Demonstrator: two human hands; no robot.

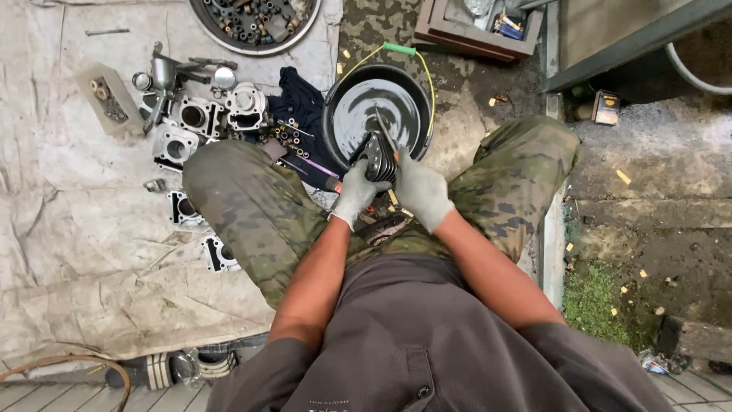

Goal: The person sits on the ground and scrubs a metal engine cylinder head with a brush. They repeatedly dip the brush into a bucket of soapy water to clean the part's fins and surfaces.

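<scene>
Lying left: grey engine parts [200,116] on a cloth [69,229]
Left hand [357,192]: gloved grip wrapped around the black finned cylinder [376,158]
Cylinder: over the black basin's [335,107] near edge
Right hand [422,194]: gloved grip closed on a thin tool [383,130], beside the cylinder

Both hands wear light grey work gloves, the left hand [355,192] and the right hand [422,195] alike, with the fabric smudged dark around the fingers [374,185] and knuckles. The forearms are bare from the glove cuffs up to short sleeves. The shirt [412,336] is dark grey-brown with a small buttoned chest pocket. The trousers [252,206] are camouflage in olive, tan and brown, dusty and stained over the knees.
</scene>
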